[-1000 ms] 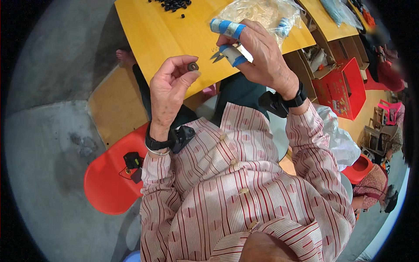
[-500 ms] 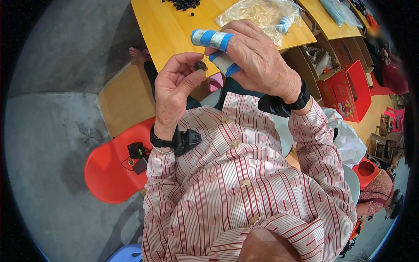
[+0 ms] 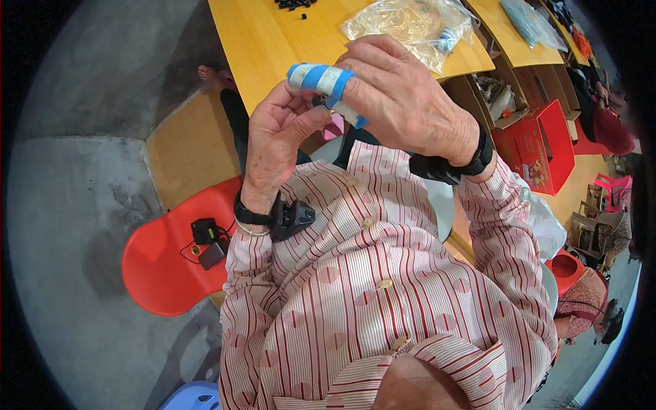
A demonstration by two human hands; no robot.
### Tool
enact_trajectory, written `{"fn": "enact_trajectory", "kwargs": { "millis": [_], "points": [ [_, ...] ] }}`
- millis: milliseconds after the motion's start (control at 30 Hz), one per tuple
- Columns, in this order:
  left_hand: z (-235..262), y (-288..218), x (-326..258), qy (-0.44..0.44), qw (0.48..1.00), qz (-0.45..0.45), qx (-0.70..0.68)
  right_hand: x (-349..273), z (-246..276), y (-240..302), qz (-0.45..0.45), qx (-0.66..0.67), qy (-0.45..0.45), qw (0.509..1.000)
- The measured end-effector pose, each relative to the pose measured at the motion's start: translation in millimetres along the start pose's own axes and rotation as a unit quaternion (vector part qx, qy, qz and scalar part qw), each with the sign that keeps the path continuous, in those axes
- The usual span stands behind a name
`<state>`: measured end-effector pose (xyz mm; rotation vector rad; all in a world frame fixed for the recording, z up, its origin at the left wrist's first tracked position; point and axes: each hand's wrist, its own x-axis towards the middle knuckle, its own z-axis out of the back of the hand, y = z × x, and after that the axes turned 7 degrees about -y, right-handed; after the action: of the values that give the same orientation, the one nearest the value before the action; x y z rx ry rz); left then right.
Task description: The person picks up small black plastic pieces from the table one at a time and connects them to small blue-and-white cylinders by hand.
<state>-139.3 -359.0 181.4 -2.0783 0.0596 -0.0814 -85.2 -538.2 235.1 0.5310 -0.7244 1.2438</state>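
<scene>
Yellow counter (image 3: 260,41) at 12 o'clock, bearing a clear plastic bag (image 3: 410,24) and small black pieces (image 3: 295,4). Red stool (image 3: 164,266) at 9 o'clock. Right hand (image 3: 403,102), at 1 o'clock, with fingers closed round a blue-and-white-handled tool (image 3: 328,85). Left hand (image 3: 273,140), just beside, with fingers pinched together at the tool's tip; what they pinch is hidden.
</scene>
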Motion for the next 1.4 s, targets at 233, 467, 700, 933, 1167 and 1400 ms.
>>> {"fn": "enact_trajectory", "kwargs": {
  "millis": [233, 467, 700, 933, 1167, 1400],
  "points": [
    [14, 6, 1, 0.015, 0.997, 0.027, -0.067, -5, -1, -11, -0.112, 0.127, -0.001, 0.986],
    [21, 10, 3, -0.005, 0.994, 0.017, -0.107, -8, -14, -4, -0.118, 0.162, 0.054, 0.978],
    [36, 11, -4, -0.039, 0.998, 0.032, -0.027, -2, -27, -13, -0.194, 0.188, 0.056, 0.961],
    [43, 14, -8, -0.053, 0.997, 0.034, -0.047, -50, -103, -146, -0.408, 0.139, 0.047, 0.901],
    [46, 9, -13, -0.063, 0.997, 0.022, -0.042, -41, -160, -190, -0.373, 0.008, 0.076, 0.925],
    [38, 7, -9, -0.062, 0.998, 0.018, -0.002, -44, -184, -199, -0.357, -0.053, 0.094, 0.928]
  ]
}}
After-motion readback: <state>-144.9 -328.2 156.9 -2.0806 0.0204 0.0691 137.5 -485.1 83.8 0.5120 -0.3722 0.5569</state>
